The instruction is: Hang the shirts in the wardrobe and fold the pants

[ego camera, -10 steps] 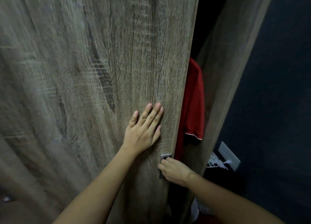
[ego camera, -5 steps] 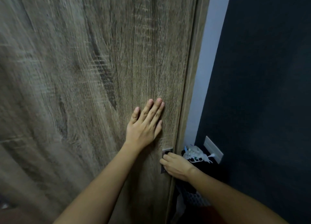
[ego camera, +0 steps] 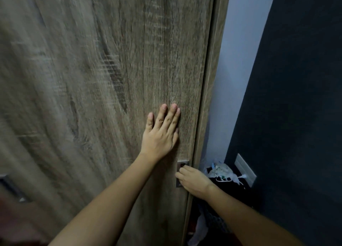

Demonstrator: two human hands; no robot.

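The wood-grain sliding wardrobe door [ego camera: 96,83] fills most of the head view and sits flush against the wardrobe's right side panel [ego camera: 212,83]. My left hand [ego camera: 162,133] lies flat on the door, fingers together and pointing up. Lower down, my right hand [ego camera: 192,180] has its fingertips curled into the recessed metal door handle [ego camera: 180,165] at the door's right edge. No shirt or pants can be seen; the wardrobe interior is hidden behind the door.
A dark wall [ego camera: 296,107] with a white wall plate [ego camera: 245,169] stands to the right, beyond a pale wall strip [ego camera: 238,60]. A dark basket with white plastic bags [ego camera: 223,173] sits in the corner below. Another metal handle [ego camera: 11,188] shows at the left edge.
The door slid right and shut the gap, hiding the red shirt that hung inside. Both hands stayed on the door and travelled with it.
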